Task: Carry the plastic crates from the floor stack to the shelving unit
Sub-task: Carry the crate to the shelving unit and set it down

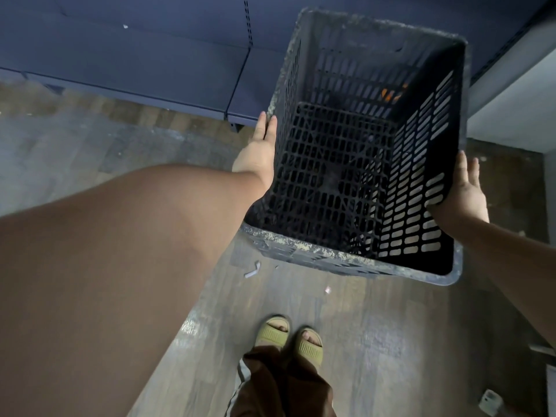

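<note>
A dark slotted plastic crate [355,164] with a dusty, speckled rim is held up off the floor between my two hands, its open top facing me. My left hand [258,152] presses flat against its left wall, fingers straight. My right hand [464,191] presses flat against its right wall, fingers straight as well. The crate is empty inside. Its far end is close to the dark blue shelving unit [168,64], which runs along the back. The floor stack is out of view.
The low shelf's front edge [144,91] sits just above the wooden floor [376,341]. A pale wall [511,106] rises at the right. Small scraps [252,270] lie on the floor near my sandalled feet [290,338]. A small white object [490,401] lies at bottom right.
</note>
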